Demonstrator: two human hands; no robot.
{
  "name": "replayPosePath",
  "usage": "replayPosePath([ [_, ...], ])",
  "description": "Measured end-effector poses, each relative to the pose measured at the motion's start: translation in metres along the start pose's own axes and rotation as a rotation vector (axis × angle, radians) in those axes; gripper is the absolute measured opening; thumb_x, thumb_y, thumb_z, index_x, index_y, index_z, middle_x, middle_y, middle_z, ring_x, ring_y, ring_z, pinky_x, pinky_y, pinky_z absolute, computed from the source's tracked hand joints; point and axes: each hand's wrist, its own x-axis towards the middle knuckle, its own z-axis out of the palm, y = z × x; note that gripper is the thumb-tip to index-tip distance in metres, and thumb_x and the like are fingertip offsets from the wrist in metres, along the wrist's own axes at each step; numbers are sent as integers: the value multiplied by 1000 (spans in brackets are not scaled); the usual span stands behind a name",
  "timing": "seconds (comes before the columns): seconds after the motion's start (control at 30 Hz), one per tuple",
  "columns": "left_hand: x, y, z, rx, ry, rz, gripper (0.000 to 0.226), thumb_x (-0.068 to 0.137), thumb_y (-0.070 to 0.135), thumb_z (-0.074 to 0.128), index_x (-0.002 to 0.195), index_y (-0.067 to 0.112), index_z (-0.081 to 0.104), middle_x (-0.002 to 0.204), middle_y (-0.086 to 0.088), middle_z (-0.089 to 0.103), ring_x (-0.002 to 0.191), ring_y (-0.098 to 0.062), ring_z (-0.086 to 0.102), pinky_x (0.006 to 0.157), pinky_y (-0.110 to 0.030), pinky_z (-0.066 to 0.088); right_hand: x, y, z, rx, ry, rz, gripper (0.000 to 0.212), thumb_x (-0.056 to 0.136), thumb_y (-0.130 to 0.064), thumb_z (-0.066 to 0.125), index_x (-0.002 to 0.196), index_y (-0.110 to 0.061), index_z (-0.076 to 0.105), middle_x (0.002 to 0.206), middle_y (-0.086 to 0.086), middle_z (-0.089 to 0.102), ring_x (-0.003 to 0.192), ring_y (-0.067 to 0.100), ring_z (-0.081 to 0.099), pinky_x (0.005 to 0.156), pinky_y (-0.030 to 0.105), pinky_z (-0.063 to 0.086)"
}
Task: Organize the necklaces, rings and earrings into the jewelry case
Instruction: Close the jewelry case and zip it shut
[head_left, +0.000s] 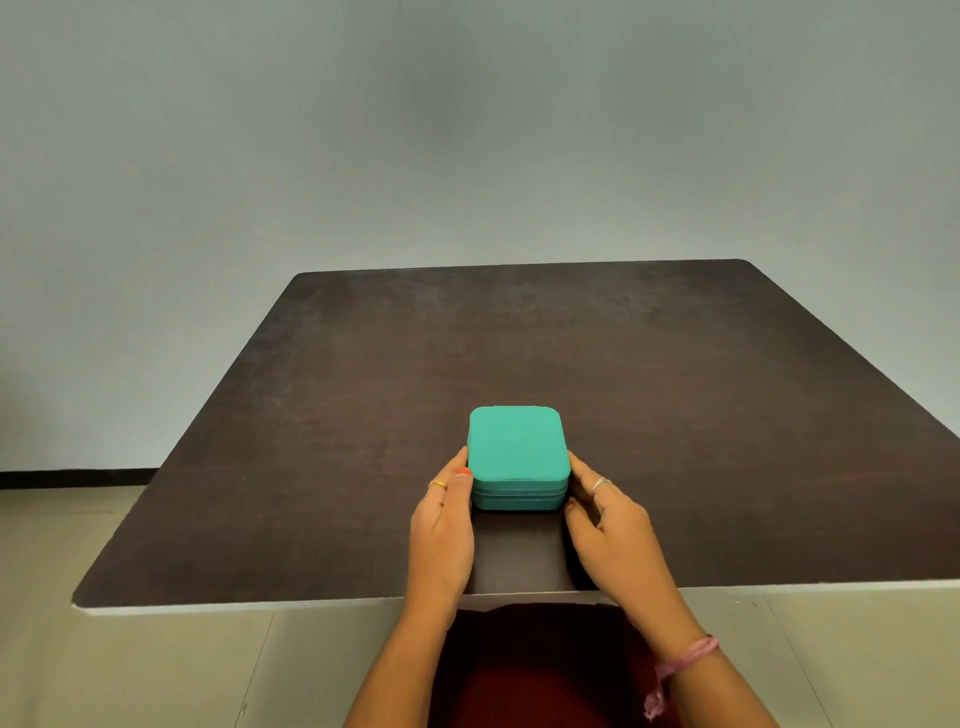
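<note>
A closed teal jewelry case (516, 447) with rounded corners sits on the dark brown table (675, 395), near its front edge. My left hand (442, 525) holds the case's left side, thumb against its near left corner, a gold ring on one finger. My right hand (608, 519) holds the right side, its fingers curled against the near right corner, a silver ring on one finger. No loose necklaces, rings or earrings are visible on the table.
The table's front edge (311, 605) runs just below my wrists. A grey wall stands behind the table and a tiled floor lies to the left and right. A pink thread band is tied round my right wrist (685, 657).
</note>
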Motion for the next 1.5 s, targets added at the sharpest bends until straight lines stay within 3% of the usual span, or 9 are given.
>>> replayPosePath([
  [0.07, 6, 5, -7, 8, 43, 8, 31, 101, 26, 38, 121, 40, 57, 120, 20, 58, 122, -3, 49, 110, -36, 38, 6, -10, 5, 1, -38, -5, 60, 95, -4, 44, 145, -34, 34, 129, -6, 58, 100, 11, 60, 81, 8, 43],
  [0.2, 32, 14, -33, -5, 152, 37, 27, 93, 33, 43, 102, 44, 66, 117, 18, 63, 116, -5, 55, 106, -38, 42, 21, -38, 25, 35, -108, -43, 62, 93, -2, 43, 146, -32, 33, 118, -6, 59, 105, 12, 60, 80, 10, 40],
  [0.33, 57, 26, -62, 17, 255, 53, 36, 90, 35, 41, 117, 33, 65, 121, 11, 63, 115, -8, 56, 105, -40, 43, 39, -69, 51, 85, -190, -56, 63, 93, -2, 41, 148, -30, 28, 141, -4, 48, 101, 7, 55, 86, 13, 40],
  [0.4, 69, 34, -78, 26, 286, 73, 38, 91, 33, 39, 119, 31, 64, 122, 9, 63, 115, -9, 56, 104, -40, 43, 50, -82, 68, 107, -224, -69, 64, 92, -1, 41, 149, -27, 27, 148, -3, 42, 113, 9, 52, 91, 13, 36],
  [0.67, 115, 51, -139, 79, 366, 102, 35, 94, 29, 36, 115, 32, 65, 121, 5, 62, 113, -13, 56, 102, -40, 45, 90, -125, 127, 125, -325, -85, 66, 90, 1, 41, 150, -21, 26, 149, 4, 40, 133, 19, 42, 110, 30, 36],
  [0.97, 162, 52, -192, 127, 420, 73, 33, 101, 27, 31, 123, 24, 56, 122, -2, 58, 112, -17, 53, 99, -38, 46, 121, -162, 179, 49, -410, -101, 63, 90, 2, 40, 149, -13, 27, 143, 10, 46, 129, 25, 45, 110, 34, 35],
  [1.2, 188, 44, -218, 265, 417, 40, 35, 103, 16, 30, 131, 13, 51, 121, 0, 52, 104, -11, 47, 70, -15, 38, 135, -174, 207, -13, -456, -67, 64, 90, 3, 39, 150, -11, 24, 147, 12, 40, 133, 28, 40, 110, 33, 33],
  [1.33, 199, 42, -226, 192, 427, 19, 38, 102, 18, 27, 130, 15, 53, 125, -3, 53, 106, -14, 47, 87, -28, 40, 140, -181, 216, -58, -460, -57, 65, 90, 3, 40, 150, -12, 23, 147, 14, 39, 135, 31, 35, 112, 40, 32],
  [1.5, 207, 36, -229, 202, 420, 26, 39, 102, 19, 26, 130, 17, 53, 122, 0, 53, 106, -13, 48, 87, -28, 40, 146, -181, 224, -75, -462, -24, 68, 91, -1, 40, 152, -22, 19, 144, 15, 33, 129, 35, 35, 111, 43, 26],
])
